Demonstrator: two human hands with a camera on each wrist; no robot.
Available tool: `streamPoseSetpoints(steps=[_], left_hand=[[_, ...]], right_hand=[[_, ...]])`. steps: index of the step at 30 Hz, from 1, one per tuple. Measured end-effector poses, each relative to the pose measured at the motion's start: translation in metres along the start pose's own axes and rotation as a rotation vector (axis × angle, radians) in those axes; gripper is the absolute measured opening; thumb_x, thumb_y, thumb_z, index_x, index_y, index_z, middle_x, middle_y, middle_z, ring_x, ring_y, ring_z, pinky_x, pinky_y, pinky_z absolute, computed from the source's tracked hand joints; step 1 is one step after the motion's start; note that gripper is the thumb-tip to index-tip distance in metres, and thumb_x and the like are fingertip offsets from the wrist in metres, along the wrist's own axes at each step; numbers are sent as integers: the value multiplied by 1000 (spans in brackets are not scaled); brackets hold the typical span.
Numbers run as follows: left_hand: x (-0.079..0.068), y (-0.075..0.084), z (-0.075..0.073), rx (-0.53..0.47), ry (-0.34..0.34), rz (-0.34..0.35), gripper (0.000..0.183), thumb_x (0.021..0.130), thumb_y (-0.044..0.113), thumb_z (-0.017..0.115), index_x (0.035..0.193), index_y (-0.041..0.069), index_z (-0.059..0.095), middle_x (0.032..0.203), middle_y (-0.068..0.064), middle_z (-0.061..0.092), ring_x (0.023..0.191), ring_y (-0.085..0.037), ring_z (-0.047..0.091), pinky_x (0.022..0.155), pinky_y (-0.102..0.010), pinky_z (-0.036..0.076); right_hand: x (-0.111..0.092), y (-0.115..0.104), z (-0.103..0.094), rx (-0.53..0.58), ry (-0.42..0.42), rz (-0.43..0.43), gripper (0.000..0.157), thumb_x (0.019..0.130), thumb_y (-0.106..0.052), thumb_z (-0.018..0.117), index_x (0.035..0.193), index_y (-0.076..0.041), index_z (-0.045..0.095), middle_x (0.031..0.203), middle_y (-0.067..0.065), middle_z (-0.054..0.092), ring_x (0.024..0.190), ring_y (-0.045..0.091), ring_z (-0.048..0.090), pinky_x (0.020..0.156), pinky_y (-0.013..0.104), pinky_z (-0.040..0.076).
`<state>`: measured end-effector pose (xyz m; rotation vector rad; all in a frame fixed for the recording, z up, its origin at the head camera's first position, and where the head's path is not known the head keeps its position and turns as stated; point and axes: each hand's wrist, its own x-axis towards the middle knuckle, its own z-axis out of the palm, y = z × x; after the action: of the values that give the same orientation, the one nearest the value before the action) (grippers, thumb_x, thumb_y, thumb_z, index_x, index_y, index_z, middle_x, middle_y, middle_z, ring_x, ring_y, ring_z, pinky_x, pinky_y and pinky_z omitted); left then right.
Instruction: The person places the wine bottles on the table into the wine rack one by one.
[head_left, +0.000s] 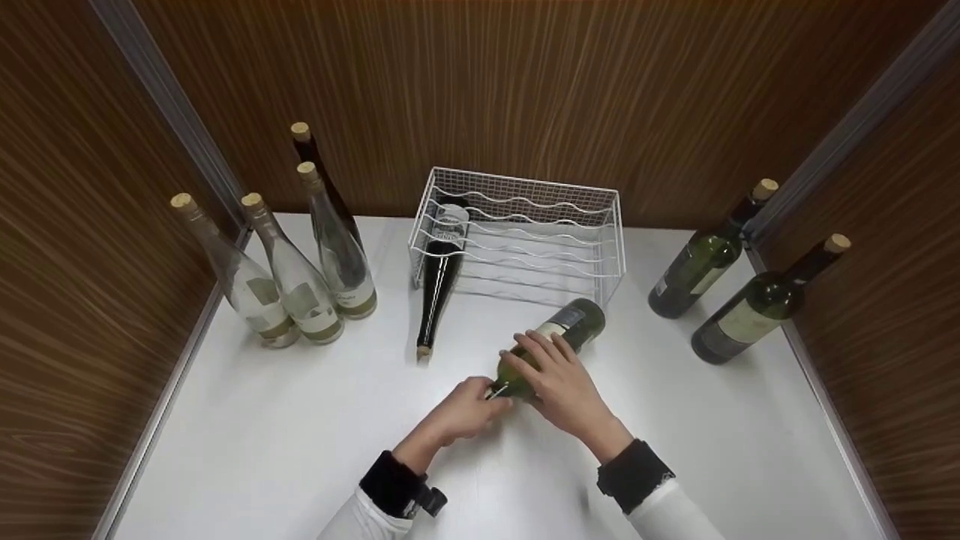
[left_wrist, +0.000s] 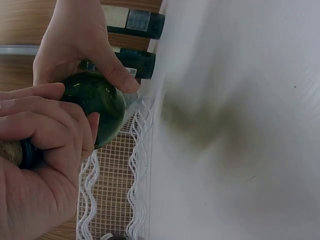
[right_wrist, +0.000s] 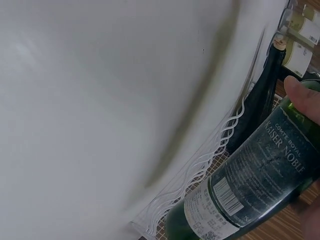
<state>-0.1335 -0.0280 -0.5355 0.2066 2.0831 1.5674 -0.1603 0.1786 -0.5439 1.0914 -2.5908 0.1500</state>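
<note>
Both hands hold a green wine bottle (head_left: 583,321), tilted in front of the wire rack, its base pointing toward the rack. My left hand (head_left: 466,409) grips the neck; the cork end (left_wrist: 11,152) shows between its fingers in the left wrist view. Around the bottle's body curls my right hand (head_left: 566,390), its thumb (right_wrist: 302,100) on the glass above a dark label (right_wrist: 267,165). The white wire rack (head_left: 525,180) has wavy rails. A dark corked bottle (head_left: 439,289) lies in its leftmost place, neck toward me.
Three clear corked bottles (head_left: 259,300) and a dark one (head_left: 330,180) stand on the left. At the right stand two green corked bottles, one (head_left: 705,259) farther back, the other (head_left: 757,319) nearer. Brown wood-grain panels (head_left: 525,82) enclose the white table (head_left: 300,420).
</note>
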Motion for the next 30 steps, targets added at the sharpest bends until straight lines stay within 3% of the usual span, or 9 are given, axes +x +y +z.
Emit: streamPoseSetpoints(steps=[7, 13, 22, 30], left_hand=[[-1, -6, -3, -114, 42, -12, 28, 97, 19, 59, 111, -5, 60, 58, 4, 43, 42, -6, 34, 36, -19, 28], [-2, -9, -5, -225, 58, 0, 22, 100, 16, 55, 108, -4, 59, 57, 5, 41, 40, -5, 30, 36, -19, 26], [0, -16, -8, -281, 142, 8, 20, 100, 16, 52, 99, -3, 56, 49, 5, 41, 38, -6, 33, 37, -20, 27], [2, -21, -8, -341, 220, -4, 19, 100, 16, 52, 100, -3, 53, 52, 3, 44, 38, -6, 35, 36, -20, 31]], right_hand=[[-3, 5, -3, 46, 23, 53, 89, 70, -23, 91, 146, -17, 45, 147, 15, 41, 136, 35, 37, 108, 56, 32], [-6, 5, -2, 72, -18, 129, 87, 77, -25, 85, 151, -17, 39, 151, 15, 36, 138, 35, 35, 106, 56, 35], [-13, 3, 1, 146, -22, 178, 77, 86, -29, 77, 151, -11, 39, 153, 15, 35, 137, 32, 36, 105, 54, 37], [-16, -1, 3, 137, -56, 207, 74, 90, -33, 73, 151, -12, 38, 153, 14, 35, 136, 33, 37, 104, 53, 38]])
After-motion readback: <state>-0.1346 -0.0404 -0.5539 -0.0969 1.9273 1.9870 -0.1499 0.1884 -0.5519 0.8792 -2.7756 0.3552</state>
